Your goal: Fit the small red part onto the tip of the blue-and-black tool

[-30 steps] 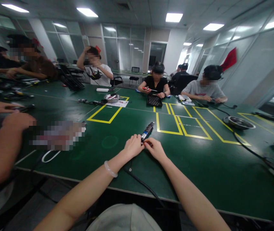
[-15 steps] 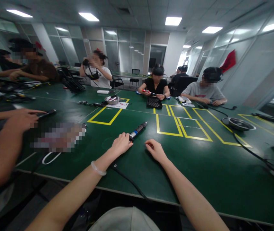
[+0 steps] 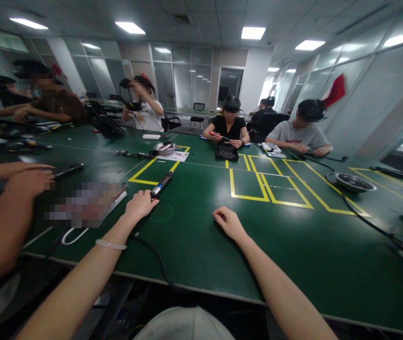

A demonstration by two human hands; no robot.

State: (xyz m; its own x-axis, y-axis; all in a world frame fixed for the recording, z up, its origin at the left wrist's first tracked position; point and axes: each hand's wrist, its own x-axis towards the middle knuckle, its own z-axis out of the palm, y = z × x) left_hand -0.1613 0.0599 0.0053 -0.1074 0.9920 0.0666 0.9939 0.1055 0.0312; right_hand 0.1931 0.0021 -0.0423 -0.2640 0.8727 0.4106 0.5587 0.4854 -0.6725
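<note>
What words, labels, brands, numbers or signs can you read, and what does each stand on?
None can be read.
Grey shirt: red lettering, too small and blurred.
Black tool in the left hand: any marking too small to read.
White sheet by the metal bowl: print too small to read.
Pixelated item: blanked out.

Ceiling lamps point(image 3: 252, 33), above and beyond the grip of the left hand point(image 3: 139, 205) on the tool point(image 3: 162, 184), give cool, rather dim light. Right of the grip, pale glare lies on the table point(image 3: 201, 259); ahead, the glass point(image 3: 192, 71) shows reflections. Nearer than the grip, below the table's edge, shadow swallows detail. Just left, a patch point(image 3: 84, 203) is pixelated. Far out on both sides, walls point(image 3: 374, 94) lean, stretched and soft.
</note>
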